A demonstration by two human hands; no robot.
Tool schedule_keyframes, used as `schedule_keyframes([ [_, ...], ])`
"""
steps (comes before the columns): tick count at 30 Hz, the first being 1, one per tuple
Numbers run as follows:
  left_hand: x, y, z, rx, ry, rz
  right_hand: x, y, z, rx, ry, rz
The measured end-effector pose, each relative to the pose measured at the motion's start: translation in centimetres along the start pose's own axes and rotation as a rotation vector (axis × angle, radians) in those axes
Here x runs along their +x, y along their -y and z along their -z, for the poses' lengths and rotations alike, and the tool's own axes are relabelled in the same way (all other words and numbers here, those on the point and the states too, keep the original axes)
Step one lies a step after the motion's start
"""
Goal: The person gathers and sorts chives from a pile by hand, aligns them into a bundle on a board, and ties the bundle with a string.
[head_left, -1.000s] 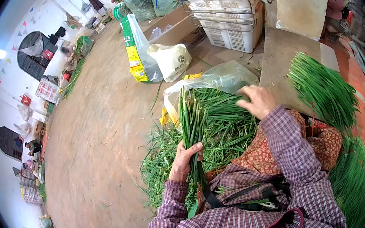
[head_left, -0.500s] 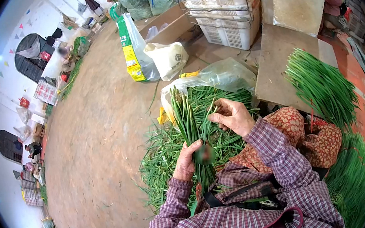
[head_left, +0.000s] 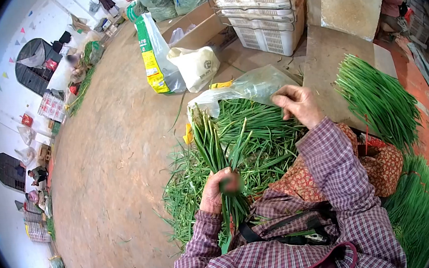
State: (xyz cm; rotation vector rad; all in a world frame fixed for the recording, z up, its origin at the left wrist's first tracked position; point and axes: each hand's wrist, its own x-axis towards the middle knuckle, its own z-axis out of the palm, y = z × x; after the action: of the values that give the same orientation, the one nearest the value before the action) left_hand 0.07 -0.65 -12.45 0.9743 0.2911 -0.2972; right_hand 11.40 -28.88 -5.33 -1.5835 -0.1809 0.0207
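Observation:
My left hand [head_left: 215, 192] is wrapped round a bunch of green stalks [head_left: 206, 143], pale ends up; a blurred patch covers part of its fingers. Several stalks splay to the right of the bunch. To the right, my right hand [head_left: 298, 104] is raised with bent fingers near the clear plastic bag [head_left: 264, 84]; whether anything is between its fingertips is hidden. Loose green stalks [head_left: 255, 124] lie in a heap below both hands. A tied green bundle [head_left: 377, 99] rests on the brown board [head_left: 324, 76] at the right.
Stacked white crates [head_left: 266, 33] stand beyond the heap. Near them are a cream bag [head_left: 193, 67], a green and yellow sack [head_left: 152, 61] and a cardboard box [head_left: 199, 27]. More green bundles [head_left: 419, 211] lie at lower right. People sit far off at the left.
My right hand came in to the stalks beside the bunch, then moved back up and right. The bunch in my left hand now leans left, with some stalks spread out to the right.

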Motion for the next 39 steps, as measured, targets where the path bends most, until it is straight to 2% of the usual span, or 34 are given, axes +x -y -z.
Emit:
schedule_keyframes([
  [1,-0.2,0.0,0.0,-0.009,-0.019,-0.008,0.0,0.2,0.5,-0.052,-0.028,0.009],
  [3,-0.1,0.1,0.1,-0.007,-0.003,-0.017,-0.6,0.1,0.4,-0.409,0.082,-0.108],
  [5,0.0,0.0,-0.4,0.014,-0.019,-0.036,-1.4,-1.8,-0.6,-0.44,0.186,0.079],
  [6,0.1,-0.1,-0.7,0.016,-0.015,-0.036,-2.1,-1.5,-1.4,-0.391,0.208,0.076],
  [9,0.0,-0.2,-1.4,0.036,0.015,-0.014,-3.2,-0.3,-3.3,-0.063,0.334,-0.156],
  [11,0.1,-0.1,-1.6,0.025,0.03,-0.019,-3.5,-1.4,-4.6,0.014,0.351,-0.177],
  [13,0.4,0.1,-1.5,0.033,0.079,-0.028,-3.8,-2.4,-6.3,0.241,0.176,-0.073],
  [15,1.1,0.8,-0.2,-0.043,0.111,0.059,-3.8,-2.9,-7.4,0.267,0.223,-0.106],
  [16,0.4,0.7,-2.5,0.075,0.051,-0.039,-4.1,-2.9,-8.3,0.333,0.149,-0.045],
  [18,0.0,0.2,-4.5,0.083,0.028,-0.04,-4.2,-2.4,-9.2,0.369,-0.009,0.037],
  [19,-0.1,0.1,-4.8,0.091,0.004,-0.04,-4.1,-1.8,-8.7,0.369,-0.007,0.038],
  [21,0.2,0.1,-3.8,0.067,0.06,-0.03,-3.2,-0.3,-6.5,0.347,-0.251,0.172],
  [23,-0.5,-0.8,-4.8,0.07,0.089,-0.053,-2.2,0.2,-3.1,0.417,-0.445,0.088],
  [25,-0.1,-0.7,-4.3,0.064,0.108,-0.056,-1.8,0.9,-1.2,0.158,-0.386,0.173],
  [26,0.0,-0.6,-4.4,0.081,0.13,-0.053,-2.2,1.0,-1.9,-0.042,-0.408,0.139],
  [27,0.2,-0.5,-4.6,0.098,0.152,-0.049,-2.4,0.1,-2.5,-0.142,-0.292,0.156],
  [29,0.1,-0.4,-5.3,0.073,0.163,-0.037,-2.9,-0.5,-5.4,-0.182,-0.179,0.291],
  [31,0.0,-0.3,-5.4,0.099,0.202,-0.024,-3.8,-0.1,-7.4,-0.296,-0.076,0.306],
  [33,-0.3,-0.1,-5.2,0.136,0.166,-0.028,-3.5,-0.2,-8.9,-0.348,-0.139,0.483],
  [34,-0.4,-0.1,-5.3,0.11,0.189,-0.052,-3.9,0.5,-8.6,-0.322,-0.084,0.375],
  [37,-0.2,-0.2,-5.0,0.098,0.217,-0.073,-3.9,0.1,-7.7,-0.169,-0.069,0.259],
  [39,-0.2,-0.3,-5.2,0.042,0.051,-0.06,-3.9,0.7,-6.7,-0.047,-0.119,0.121],
])
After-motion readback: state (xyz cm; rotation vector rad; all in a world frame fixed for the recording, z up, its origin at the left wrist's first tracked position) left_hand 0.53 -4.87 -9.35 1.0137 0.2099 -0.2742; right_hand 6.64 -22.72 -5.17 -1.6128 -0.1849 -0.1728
